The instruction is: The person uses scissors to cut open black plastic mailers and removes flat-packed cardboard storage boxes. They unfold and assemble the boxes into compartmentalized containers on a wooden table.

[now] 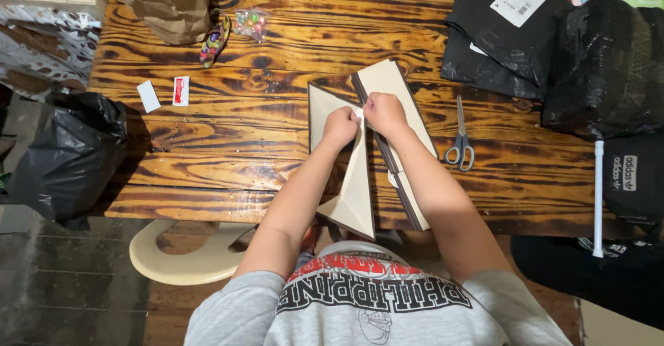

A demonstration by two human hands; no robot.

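A dark-grained wooden table [228, 111] with burnt-looking streaks filled most of the frame, and a wet-looking grey floor [62, 277] showed along the lower left, where a cream plastic stool [187, 259] stood tucked under the table's near edge. At the upper left of the frame sat a brown paper bag [166, 4], with a small clear packet of coloured beads [250, 23] just beside it and two small cards, one white [149, 96] and one red and white [180, 91], lower down on the wood. A black plastic bag [69, 156] bulged at the left edge. At the upper right lay a stack of black plastic mailers [501, 35] and a bulkier black wrapped bundle [609, 62], and a pair of grey-handled scissors [461, 142] rested on the table right of centre. In the middle of the frame lay a beige cardboard piece with dark edges [353, 194], folded into angled panels and hanging over the table's near edge. Both forearms reached up from the bottom of the frame, close together. The left hand [341, 126] was curled into a fist on the left panel, and the right hand [384, 113] was closed just beside it, both pinching a small white bit where the panels met at the fold, knuckles nearly touching.
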